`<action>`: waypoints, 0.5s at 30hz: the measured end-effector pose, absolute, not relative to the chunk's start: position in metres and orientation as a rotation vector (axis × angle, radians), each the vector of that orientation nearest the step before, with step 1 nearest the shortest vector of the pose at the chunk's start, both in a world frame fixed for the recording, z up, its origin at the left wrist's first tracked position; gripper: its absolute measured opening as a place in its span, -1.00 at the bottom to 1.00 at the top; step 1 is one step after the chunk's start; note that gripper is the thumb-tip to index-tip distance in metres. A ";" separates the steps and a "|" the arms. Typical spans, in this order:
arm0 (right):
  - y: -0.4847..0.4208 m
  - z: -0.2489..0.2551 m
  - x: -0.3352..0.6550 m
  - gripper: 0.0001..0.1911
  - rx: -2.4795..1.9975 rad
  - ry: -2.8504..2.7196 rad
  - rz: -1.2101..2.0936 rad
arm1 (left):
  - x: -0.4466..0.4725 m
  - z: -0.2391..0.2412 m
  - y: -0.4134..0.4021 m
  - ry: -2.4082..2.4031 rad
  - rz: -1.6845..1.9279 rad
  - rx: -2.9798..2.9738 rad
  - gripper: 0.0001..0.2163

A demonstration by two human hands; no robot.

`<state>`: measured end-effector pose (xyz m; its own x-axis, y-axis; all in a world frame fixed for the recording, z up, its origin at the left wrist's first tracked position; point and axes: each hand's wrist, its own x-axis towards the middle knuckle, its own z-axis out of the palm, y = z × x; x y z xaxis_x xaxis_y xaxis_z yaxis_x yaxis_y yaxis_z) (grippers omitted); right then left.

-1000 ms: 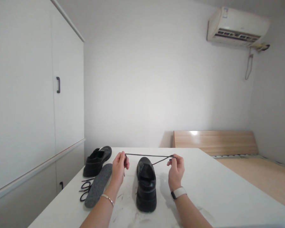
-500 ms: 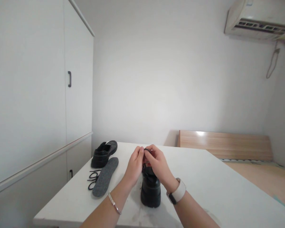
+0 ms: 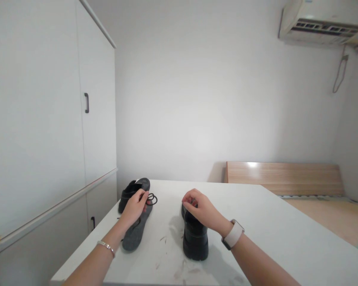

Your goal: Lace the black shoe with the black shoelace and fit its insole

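A black shoelace (image 3: pixel 152 200), bunched in loops, is pinched in my left hand (image 3: pixel 135 206). That hand is over a grey felt insole (image 3: pixel 133 237) and close to a black shoe (image 3: pixel 124 200) at the table's far left. My right hand (image 3: pixel 199 205) curls over the front part of a second black shoe (image 3: pixel 195 242), whose heel faces me. Its thumb and fingers close on the upper near the opening, though the exact part they grip is hidden. More dark lace partly shows around the insole, under my left hand.
The shoes and insole lie on a white table (image 3: pixel 235 214) with dark smudges near its front. White cabinets (image 3: pixel 100 119) stand at the left. Behind the table's right side is a bed with a wooden headboard (image 3: pixel 286 178).
My hands were together over the nearer shoe; now they are apart. The left hand has moved left with a shoelace, above the insole. My right hand stays at the shoe, which shifted slightly right in view.
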<state>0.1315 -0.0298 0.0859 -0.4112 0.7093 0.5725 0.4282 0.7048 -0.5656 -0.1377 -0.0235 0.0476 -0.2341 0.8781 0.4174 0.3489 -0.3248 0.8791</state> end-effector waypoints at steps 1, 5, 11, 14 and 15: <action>-0.029 0.084 0.135 -0.88 -0.900 -2.099 0.383 | -0.141 0.040 -0.024 1.513 1.539 1.634 -0.66; -0.025 0.078 0.148 -0.80 -1.044 -2.241 0.185 | -0.145 0.018 -0.028 1.656 1.393 1.824 -0.67; -0.017 0.075 0.151 -0.47 -1.240 -2.423 -0.105 | -0.135 0.028 -0.034 1.794 1.373 1.971 -0.81; -0.010 0.075 0.146 -0.40 -1.321 -2.481 -0.236 | -0.114 0.042 -0.037 1.729 1.389 2.080 -0.89; -0.008 0.075 0.145 -0.39 -1.346 -2.501 -0.273 | -0.104 0.046 -0.038 1.671 1.371 2.128 -0.90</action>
<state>0.1449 -0.0079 0.0747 -0.5229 0.7826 0.3378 0.8370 0.5463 0.0300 -0.1041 -0.0378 0.0458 -0.0126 0.8195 0.5730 0.7220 -0.3890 0.5722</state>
